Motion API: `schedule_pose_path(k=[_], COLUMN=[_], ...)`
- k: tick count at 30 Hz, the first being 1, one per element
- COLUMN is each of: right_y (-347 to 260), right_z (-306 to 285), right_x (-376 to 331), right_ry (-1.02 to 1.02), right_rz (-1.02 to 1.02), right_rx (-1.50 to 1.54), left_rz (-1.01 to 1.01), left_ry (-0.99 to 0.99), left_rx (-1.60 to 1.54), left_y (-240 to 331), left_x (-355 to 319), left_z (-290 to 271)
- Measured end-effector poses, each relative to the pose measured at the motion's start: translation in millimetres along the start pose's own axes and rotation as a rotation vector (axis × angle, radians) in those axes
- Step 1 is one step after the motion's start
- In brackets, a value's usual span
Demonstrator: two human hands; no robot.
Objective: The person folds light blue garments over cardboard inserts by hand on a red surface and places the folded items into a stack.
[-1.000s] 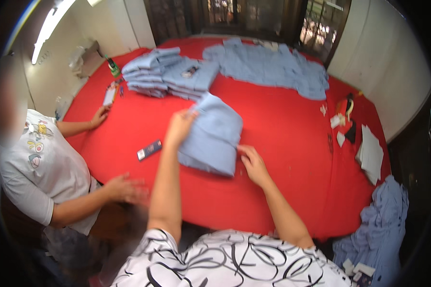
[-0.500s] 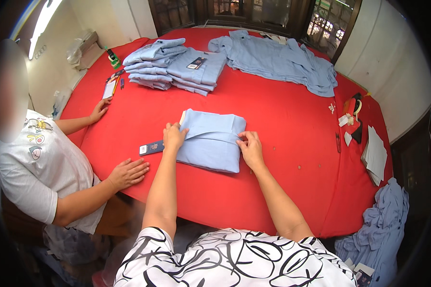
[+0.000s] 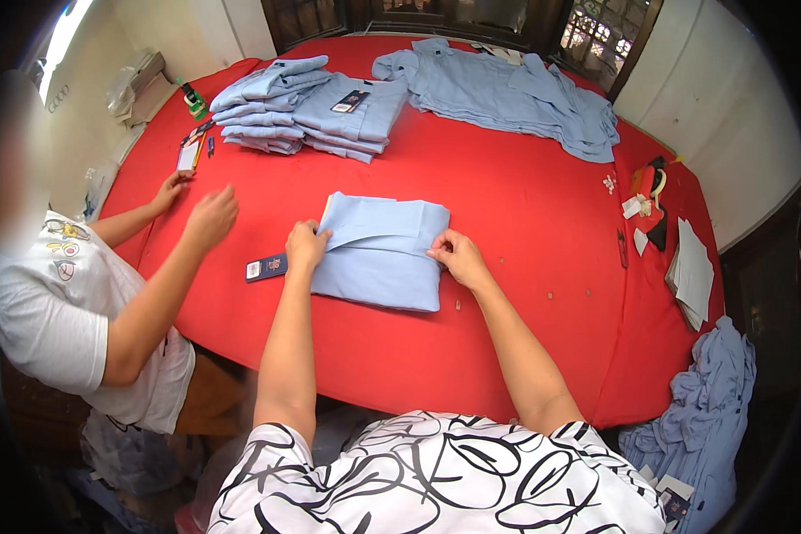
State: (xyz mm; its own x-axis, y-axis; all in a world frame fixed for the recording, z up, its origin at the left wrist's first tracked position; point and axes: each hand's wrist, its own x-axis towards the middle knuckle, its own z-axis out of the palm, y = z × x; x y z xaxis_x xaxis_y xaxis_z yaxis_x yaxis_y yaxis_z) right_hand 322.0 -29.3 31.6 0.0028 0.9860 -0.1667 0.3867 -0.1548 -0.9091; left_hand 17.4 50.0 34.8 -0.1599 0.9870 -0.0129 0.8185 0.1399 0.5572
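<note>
A folded light blue shirt (image 3: 378,271) lies on the red-covered table in front of me, with a flap running slantwise across its upper half. My left hand (image 3: 306,246) is closed on its left edge, the thumb lying on top of the cloth. At the right edge my right hand (image 3: 458,257) pinches the end of the fold between thumb and fingers. A dark blue hang tag (image 3: 267,268) with a white label sticks out left of the shirt, partly behind my left hand.
Beyond the shirt stand stacks of folded blue shirts (image 3: 351,125); unfolded shirts (image 3: 507,102) are spread at the far side. A tape dispenser (image 3: 654,182) and papers (image 3: 690,271) lie right. More shirts (image 3: 699,427) hang off the right side. A co-worker's hand (image 3: 212,216) is raised at left.
The co-worker's nearer hand has lifted off the table and moved up and away. My hands keep nearly the same places on the shirt; the whole view has shifted slightly.
</note>
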Motion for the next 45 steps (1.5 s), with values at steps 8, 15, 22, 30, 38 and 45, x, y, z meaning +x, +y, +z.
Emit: schedule_pose_path(k=[8,15,22,30,38,45], right_y=[-11,13,24,25,32,22], right_z=[-10,-10,7,-40,-31,-78], right_x=[-55,-102,-118,-102,-126,-79], right_ry=[0.193,-0.022,-0.090,0.053,-0.094,0.477], right_rz=[-0.506,-0.391,-0.617,-0.523,-0.490,-0.395], right_rx=[-0.277,-0.380,-0.363,-0.466,-0.899,-0.878], left_rz=[-0.055,0.033,0.106,0.069,-0.030,0.237], left_ry=[0.030,0.047,0.113,0.224,0.120,-0.024], left_rx=[-0.040,-0.018,0.020,0.041,-0.188,-0.459], left_y=[2,15,12,11,39,103], left_x=[-21,-40,-52,-100,-152,-227], left_z=[11,13,23,41,32,103])
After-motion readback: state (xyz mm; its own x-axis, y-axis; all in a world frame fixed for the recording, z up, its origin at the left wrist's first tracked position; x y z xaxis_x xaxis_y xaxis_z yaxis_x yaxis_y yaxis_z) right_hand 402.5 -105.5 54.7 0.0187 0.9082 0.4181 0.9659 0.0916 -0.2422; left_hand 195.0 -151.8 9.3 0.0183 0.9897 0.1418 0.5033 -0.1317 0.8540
